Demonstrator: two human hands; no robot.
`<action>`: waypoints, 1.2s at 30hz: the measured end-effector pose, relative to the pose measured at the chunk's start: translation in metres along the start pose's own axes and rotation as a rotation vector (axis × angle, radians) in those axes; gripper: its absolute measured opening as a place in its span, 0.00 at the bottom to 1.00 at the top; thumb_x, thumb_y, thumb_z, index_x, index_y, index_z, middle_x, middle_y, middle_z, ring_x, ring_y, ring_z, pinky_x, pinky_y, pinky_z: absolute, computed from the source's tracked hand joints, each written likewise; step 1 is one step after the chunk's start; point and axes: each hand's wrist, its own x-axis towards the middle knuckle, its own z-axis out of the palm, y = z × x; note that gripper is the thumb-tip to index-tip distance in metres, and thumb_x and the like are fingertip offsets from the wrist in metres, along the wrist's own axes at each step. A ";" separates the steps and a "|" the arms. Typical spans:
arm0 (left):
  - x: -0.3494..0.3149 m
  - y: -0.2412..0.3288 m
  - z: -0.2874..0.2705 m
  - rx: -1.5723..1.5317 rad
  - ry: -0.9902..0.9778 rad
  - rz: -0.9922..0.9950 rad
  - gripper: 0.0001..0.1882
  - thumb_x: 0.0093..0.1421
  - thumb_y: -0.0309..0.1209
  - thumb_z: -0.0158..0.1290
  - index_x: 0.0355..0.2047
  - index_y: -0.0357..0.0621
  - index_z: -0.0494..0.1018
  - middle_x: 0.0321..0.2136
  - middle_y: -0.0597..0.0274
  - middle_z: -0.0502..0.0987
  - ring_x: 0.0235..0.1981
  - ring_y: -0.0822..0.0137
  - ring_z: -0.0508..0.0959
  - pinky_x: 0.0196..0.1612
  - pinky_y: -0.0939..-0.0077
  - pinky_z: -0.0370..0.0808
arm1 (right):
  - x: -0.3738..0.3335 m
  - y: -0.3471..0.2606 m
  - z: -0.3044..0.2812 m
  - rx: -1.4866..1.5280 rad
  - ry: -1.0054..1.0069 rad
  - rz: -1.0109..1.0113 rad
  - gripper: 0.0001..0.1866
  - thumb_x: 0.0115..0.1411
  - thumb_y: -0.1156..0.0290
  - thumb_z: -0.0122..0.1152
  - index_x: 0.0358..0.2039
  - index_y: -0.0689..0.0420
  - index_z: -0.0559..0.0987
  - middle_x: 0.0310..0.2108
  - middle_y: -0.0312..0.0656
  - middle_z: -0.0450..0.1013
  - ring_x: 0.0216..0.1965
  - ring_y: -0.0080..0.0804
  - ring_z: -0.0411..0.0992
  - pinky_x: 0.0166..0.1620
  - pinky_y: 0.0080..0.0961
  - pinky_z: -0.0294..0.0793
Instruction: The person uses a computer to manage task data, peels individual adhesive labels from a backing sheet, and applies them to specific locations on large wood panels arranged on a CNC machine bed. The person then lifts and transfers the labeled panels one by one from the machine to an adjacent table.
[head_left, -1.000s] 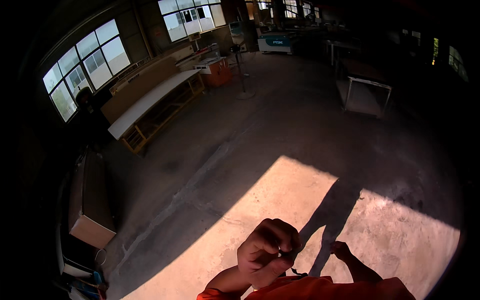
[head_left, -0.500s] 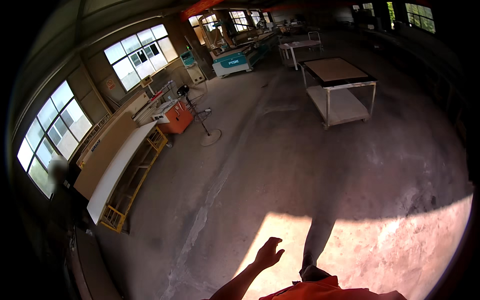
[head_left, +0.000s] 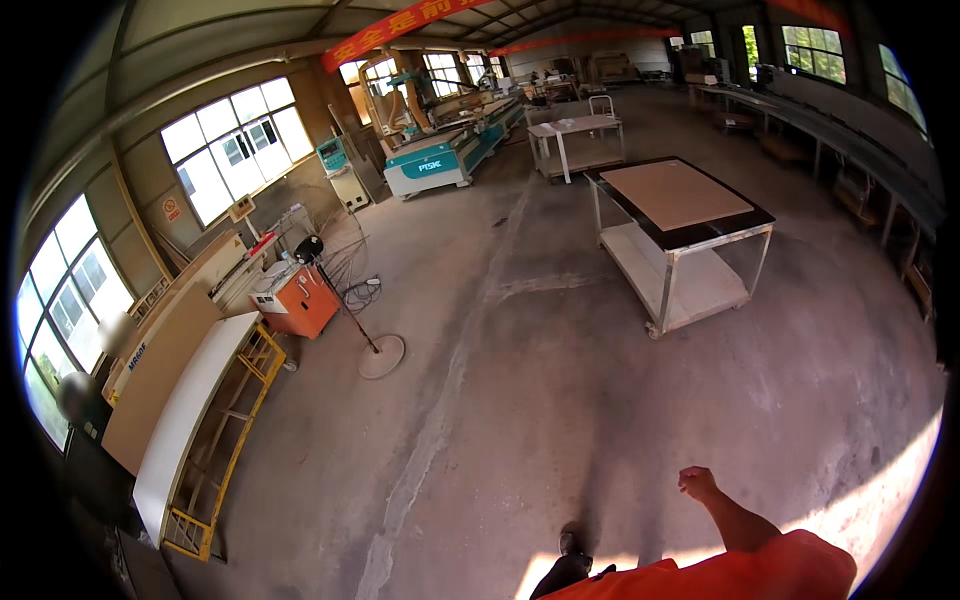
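My right hand [head_left: 698, 482] hangs in front of my orange shirt [head_left: 720, 578], above the concrete floor. Its fingers are curled in, and nothing shows in them. No object touches it. Ahead of it stands a wheeled metal cart [head_left: 668, 290] with a dark top and a lower shelf. A brown board [head_left: 680, 192] lies flat on that top. My left hand is out of view. One dark shoe [head_left: 570, 540] shows on the floor below me.
At left, a yellow-framed rack [head_left: 225, 480] carries a long white panel [head_left: 190, 420]; two people [head_left: 85, 415] are beside it. Beyond are an orange machine [head_left: 300, 300], a pedestal fan [head_left: 380, 356], loose cables [head_left: 355, 290] and a teal-white machine [head_left: 430, 168]. A long bench [head_left: 800, 115] lines the right.
My left hand has dropped out of view, and my right hand has come in at lower right. The cart, rack and machines appear closer. The sunlit floor patch has shrunk toward the lower edge.
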 end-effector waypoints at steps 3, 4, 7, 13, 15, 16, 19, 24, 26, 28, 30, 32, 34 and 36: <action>0.111 0.100 -0.058 -0.188 -0.026 0.196 0.29 0.50 0.51 0.50 0.45 0.43 0.72 0.39 0.54 0.77 0.45 0.63 0.75 0.48 0.69 0.70 | 0.029 0.083 -0.001 -0.357 -0.334 0.347 0.13 0.54 0.61 0.53 0.32 0.56 0.78 0.32 0.40 0.76 0.34 0.31 0.73 0.36 0.32 0.73; 0.151 0.140 -0.086 -0.280 -0.022 0.289 0.29 0.49 0.51 0.50 0.45 0.43 0.72 0.39 0.55 0.77 0.45 0.63 0.75 0.48 0.70 0.70 | 0.044 0.105 -0.006 -0.509 -0.487 0.415 0.16 0.54 0.54 0.53 0.30 0.53 0.80 0.34 0.37 0.76 0.38 0.31 0.73 0.41 0.35 0.73; 0.088 0.417 -0.172 -0.110 0.247 0.663 0.25 0.49 0.46 0.52 0.44 0.43 0.72 0.38 0.53 0.77 0.42 0.56 0.75 0.45 0.68 0.71 | 0.038 0.200 -0.063 -1.656 -0.742 -0.208 0.11 0.54 0.55 0.53 0.31 0.44 0.80 0.32 0.24 0.77 0.34 0.22 0.74 0.38 0.19 0.74; 0.090 0.556 -0.337 -0.168 0.531 0.786 0.21 0.53 0.43 0.51 0.43 0.43 0.72 0.38 0.50 0.76 0.43 0.52 0.75 0.46 0.66 0.70 | 0.154 0.085 0.042 -0.919 -0.578 0.375 0.07 0.52 0.65 0.53 0.27 0.51 0.77 0.27 0.32 0.74 0.28 0.24 0.72 0.30 0.21 0.71; 0.120 0.567 -0.329 -0.016 0.395 0.604 0.24 0.52 0.47 0.50 0.44 0.46 0.72 0.40 0.50 0.75 0.44 0.52 0.74 0.47 0.65 0.70 | 0.218 0.050 0.051 -0.794 -0.498 0.435 0.05 0.52 0.69 0.53 0.25 0.54 0.77 0.25 0.34 0.72 0.26 0.25 0.71 0.27 0.22 0.70; 0.133 0.561 -0.329 0.078 0.266 0.477 0.26 0.51 0.51 0.50 0.45 0.49 0.72 0.42 0.51 0.75 0.45 0.53 0.73 0.48 0.64 0.69 | 0.262 0.024 0.064 -0.705 -0.457 0.440 0.05 0.51 0.70 0.53 0.25 0.55 0.76 0.24 0.35 0.72 0.25 0.26 0.70 0.26 0.22 0.70; 0.255 0.509 -0.329 0.332 0.155 0.404 0.27 0.52 0.51 0.49 0.47 0.49 0.70 0.46 0.52 0.73 0.47 0.54 0.72 0.51 0.66 0.67 | 0.416 -0.111 0.118 -0.214 -0.282 0.394 0.03 0.51 0.75 0.53 0.22 0.59 0.75 0.22 0.39 0.70 0.22 0.27 0.69 0.22 0.23 0.68; 0.241 0.551 -0.371 -0.031 0.178 0.157 0.11 0.56 0.32 0.53 0.36 0.36 0.73 0.29 0.57 0.76 0.31 0.65 0.75 0.36 0.73 0.72 | 0.588 -0.394 0.207 -0.163 -0.186 0.051 0.04 0.50 0.80 0.52 0.21 0.62 0.75 0.19 0.41 0.70 0.19 0.28 0.68 0.20 0.22 0.68; 0.269 0.570 -0.385 -0.083 0.120 0.073 0.13 0.55 0.34 0.52 0.37 0.38 0.73 0.30 0.56 0.75 0.33 0.63 0.74 0.38 0.71 0.72 | 0.639 -0.462 0.232 -0.339 -0.184 -0.103 0.04 0.50 0.79 0.50 0.24 0.61 0.75 0.21 0.40 0.70 0.20 0.27 0.69 0.22 0.22 0.69; 0.310 0.609 -0.411 -0.099 0.092 0.057 0.15 0.55 0.35 0.51 0.38 0.39 0.72 0.32 0.55 0.75 0.35 0.62 0.74 0.40 0.70 0.71 | 0.713 -0.458 0.246 -0.116 -0.148 -0.088 0.05 0.50 0.77 0.51 0.28 0.60 0.75 0.22 0.40 0.71 0.20 0.27 0.69 0.22 0.23 0.69; 0.350 0.667 -0.454 -0.117 0.109 0.097 0.16 0.55 0.37 0.51 0.40 0.40 0.72 0.34 0.54 0.75 0.37 0.60 0.74 0.42 0.68 0.70 | 0.780 -0.448 0.261 -0.021 -0.144 -0.033 0.06 0.50 0.76 0.51 0.29 0.60 0.75 0.22 0.40 0.71 0.21 0.27 0.70 0.23 0.24 0.69; 0.383 0.734 -0.523 -0.120 0.190 0.184 0.18 0.54 0.39 0.50 0.41 0.41 0.72 0.36 0.53 0.75 0.39 0.58 0.74 0.43 0.67 0.70 | 0.800 -0.421 0.279 -0.262 -0.250 0.113 0.06 0.50 0.76 0.52 0.29 0.60 0.75 0.22 0.39 0.71 0.21 0.27 0.70 0.23 0.24 0.69; 0.384 0.814 -0.602 -0.096 0.264 0.286 0.20 0.54 0.41 0.49 0.43 0.42 0.71 0.38 0.52 0.75 0.41 0.56 0.73 0.45 0.65 0.69 | 0.788 -0.401 0.286 -0.619 -0.475 0.220 0.06 0.50 0.76 0.52 0.29 0.60 0.75 0.22 0.39 0.71 0.21 0.27 0.70 0.23 0.24 0.69; 0.343 0.909 -0.692 -0.037 0.300 0.367 0.21 0.54 0.42 0.48 0.44 0.43 0.71 0.40 0.51 0.74 0.43 0.55 0.73 0.47 0.64 0.69 | 0.772 -0.401 0.289 -0.815 -0.648 0.303 0.06 0.50 0.76 0.52 0.29 0.60 0.76 0.22 0.39 0.72 0.21 0.27 0.70 0.24 0.24 0.69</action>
